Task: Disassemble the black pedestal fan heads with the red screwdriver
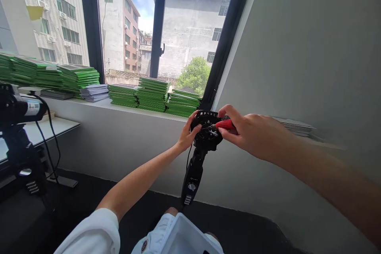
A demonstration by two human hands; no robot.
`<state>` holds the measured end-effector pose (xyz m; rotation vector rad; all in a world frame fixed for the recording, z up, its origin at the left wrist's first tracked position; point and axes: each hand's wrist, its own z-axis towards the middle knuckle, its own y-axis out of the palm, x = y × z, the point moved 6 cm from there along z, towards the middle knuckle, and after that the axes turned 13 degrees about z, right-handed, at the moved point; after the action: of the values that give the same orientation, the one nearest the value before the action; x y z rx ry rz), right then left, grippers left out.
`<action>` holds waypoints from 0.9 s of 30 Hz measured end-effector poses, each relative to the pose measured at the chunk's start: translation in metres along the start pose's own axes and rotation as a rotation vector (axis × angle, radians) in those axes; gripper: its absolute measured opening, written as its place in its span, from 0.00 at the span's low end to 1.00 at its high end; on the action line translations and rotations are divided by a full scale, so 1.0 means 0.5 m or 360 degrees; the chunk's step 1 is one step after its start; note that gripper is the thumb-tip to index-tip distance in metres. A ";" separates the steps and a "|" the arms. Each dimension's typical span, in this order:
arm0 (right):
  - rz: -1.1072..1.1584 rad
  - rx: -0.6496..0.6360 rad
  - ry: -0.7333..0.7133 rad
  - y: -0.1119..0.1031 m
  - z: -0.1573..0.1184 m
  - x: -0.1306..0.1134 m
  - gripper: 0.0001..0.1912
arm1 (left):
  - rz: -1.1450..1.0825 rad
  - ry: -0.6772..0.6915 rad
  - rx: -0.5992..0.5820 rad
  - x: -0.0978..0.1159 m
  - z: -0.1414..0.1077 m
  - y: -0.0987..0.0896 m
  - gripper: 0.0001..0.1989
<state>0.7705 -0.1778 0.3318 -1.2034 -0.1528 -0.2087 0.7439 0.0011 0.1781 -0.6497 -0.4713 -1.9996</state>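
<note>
A black round housing [205,139], which looks like a fan head without its blades, tops a black stand [193,178] with a knob and several buttons. My left hand [188,133] is closed on the left rim of this housing, its thumb over the front face. Gripped in my right hand [248,131] is a red-handled screwdriver [224,124], pointing left across the housing. Its thin shaft reaches the middle, close to my left thumb; I cannot tell whether the tip sits in a screw. Small metal parts show at the centre of the housing.
On my lap rests a white plastic tray [186,236]. Stacks of green-edged books [153,94] line the windowsill ahead. A second black stand with a motor [25,108] and cables is at the left, by a white table [64,127]. The wall [297,47] rises on the right.
</note>
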 end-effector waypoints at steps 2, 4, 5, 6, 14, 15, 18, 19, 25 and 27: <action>-0.0118 0.0086 0.0065 -0.007 -0.002 0.005 0.24 | 0.0006 0.0068 0.0004 0.000 -0.006 -0.005 0.31; -0.0194 0.0138 0.0124 -0.012 -0.005 0.006 0.29 | 0.0011 0.0098 -0.0001 -0.001 -0.010 -0.008 0.31; -0.0160 0.0121 0.0118 -0.011 -0.006 0.004 0.28 | 0.0010 0.0092 -0.0013 -0.001 -0.010 -0.007 0.31; -0.0095 0.0080 0.0096 -0.008 -0.006 0.000 0.24 | 0.0005 0.0077 -0.0031 -0.001 -0.009 -0.006 0.32; -0.0208 0.0133 0.0078 -0.010 -0.001 -0.012 0.27 | -0.0126 -0.0091 0.0056 0.001 0.008 -0.002 0.30; -0.0152 0.0084 0.0048 -0.007 0.000 -0.013 0.24 | -0.0143 -0.0075 0.0048 0.002 0.005 -0.002 0.30; -0.0100 0.0030 0.0025 -0.006 -0.001 -0.015 0.23 | -0.0095 0.0034 -0.0036 0.007 -0.006 -0.002 0.32; -0.0164 0.0066 0.0047 -0.010 -0.001 -0.015 0.23 | -0.0059 0.0062 -0.0054 0.007 -0.009 -0.002 0.33; -0.0163 0.0019 -0.0018 -0.009 0.000 -0.029 0.23 | -0.0025 0.0079 -0.0042 0.008 -0.014 0.000 0.33; -0.0186 0.0047 -0.0003 -0.010 -0.001 -0.029 0.24 | -0.0029 0.0064 -0.0012 0.009 -0.013 0.000 0.33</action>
<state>0.7552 -0.1787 0.3327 -1.1664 -0.2273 -0.3065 0.7402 -0.0056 0.1759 -0.6106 -0.4473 -2.0286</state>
